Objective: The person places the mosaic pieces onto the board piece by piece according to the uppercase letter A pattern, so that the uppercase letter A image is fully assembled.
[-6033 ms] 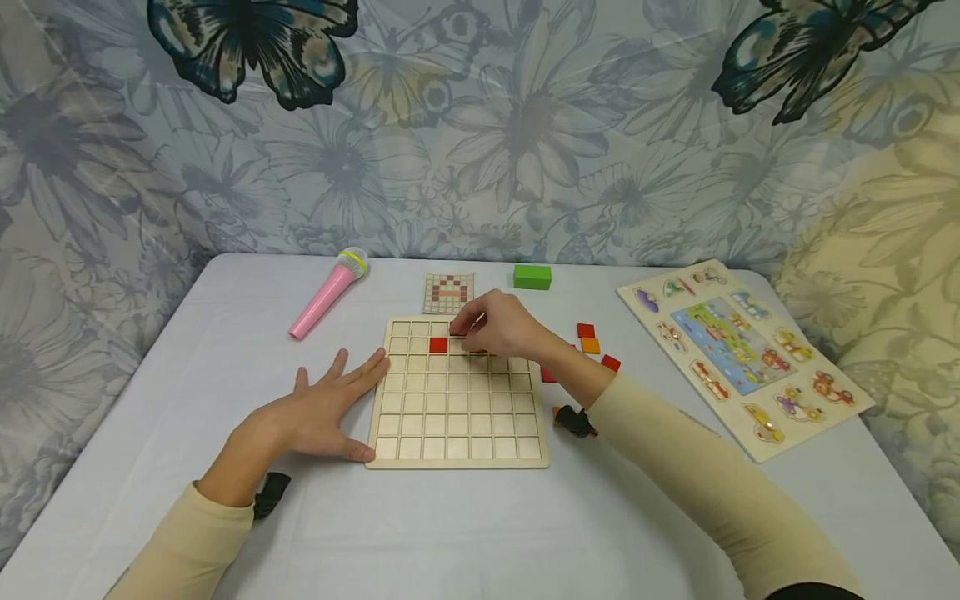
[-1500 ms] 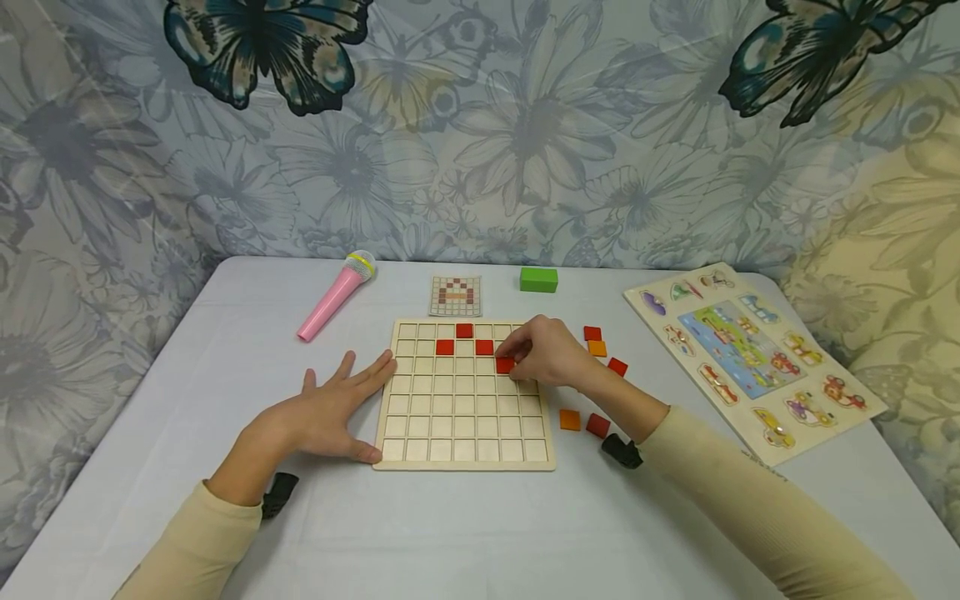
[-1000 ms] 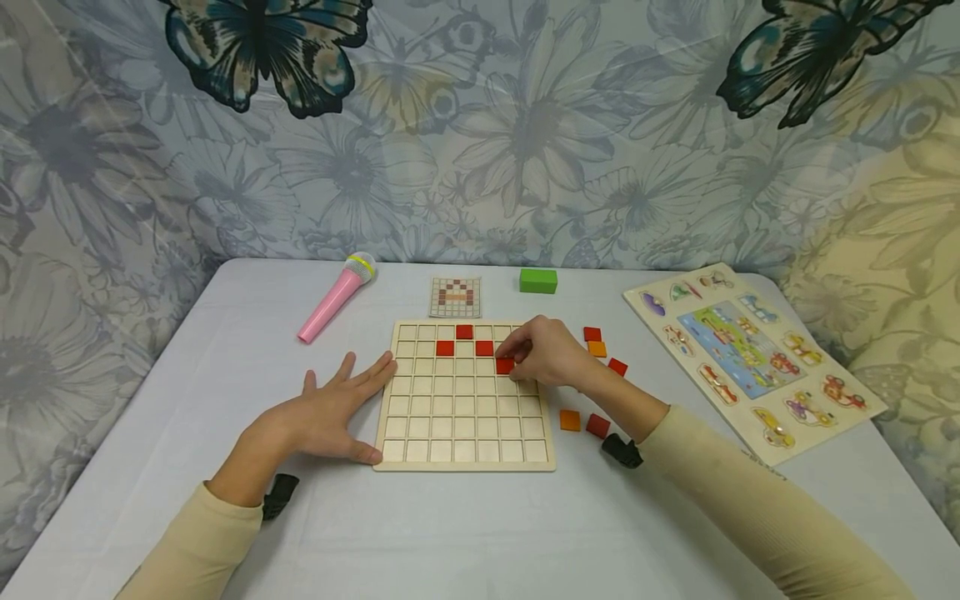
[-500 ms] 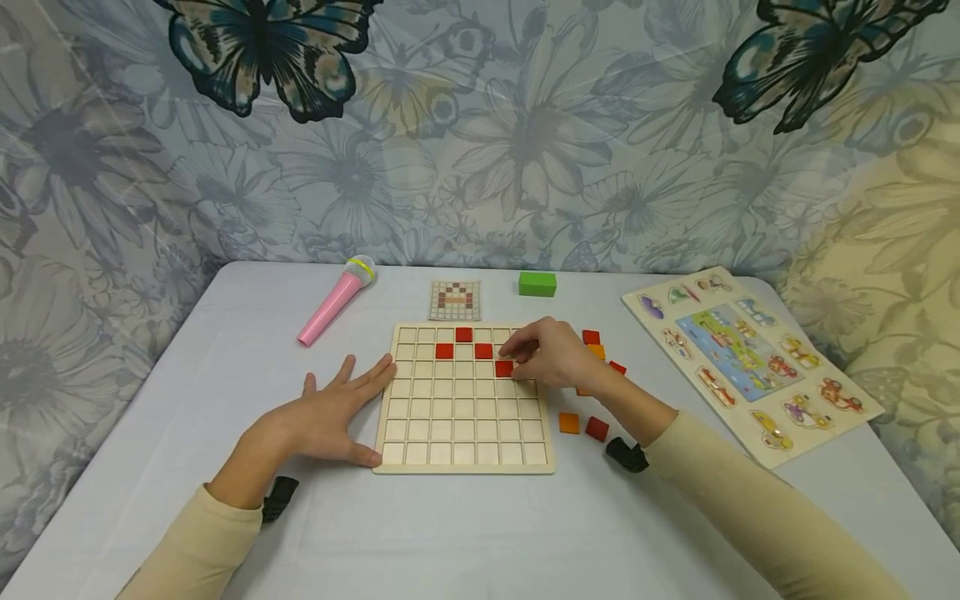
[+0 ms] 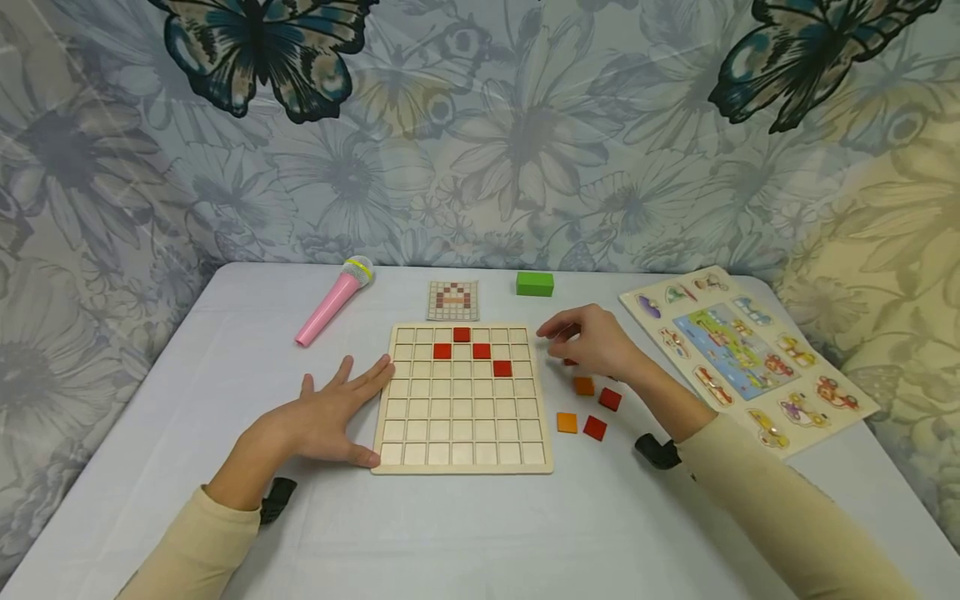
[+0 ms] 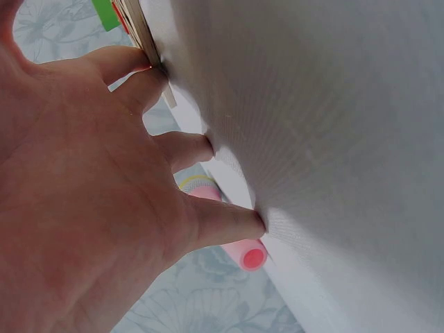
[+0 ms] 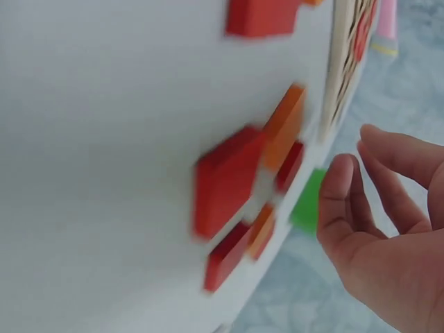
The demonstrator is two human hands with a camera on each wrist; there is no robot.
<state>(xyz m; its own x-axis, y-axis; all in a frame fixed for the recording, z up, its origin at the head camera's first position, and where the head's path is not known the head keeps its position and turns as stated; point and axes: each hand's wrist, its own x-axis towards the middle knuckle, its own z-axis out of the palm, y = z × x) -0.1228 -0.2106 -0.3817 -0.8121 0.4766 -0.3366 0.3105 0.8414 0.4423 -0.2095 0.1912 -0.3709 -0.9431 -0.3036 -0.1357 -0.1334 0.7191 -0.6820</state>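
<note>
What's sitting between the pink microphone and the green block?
A little grid-patterned card lies between the pink microphone and the green block; the head view shows it.

We are at a tabletop play setup, closed in by hanging cloth: a backdrop (image 5: 517,192) printed with flowers and butterflies wraps round the back and both sides, with creases showing in it. White cloth covers the table (image 5: 450,533). On it we see playthings: a pink toy microphone (image 5: 332,306), a picture puzzle board (image 5: 697,350), a gridded wooden board (image 5: 461,407) and a green block (image 5: 535,284). Whether home, school or studio, we cannot tell.
</note>
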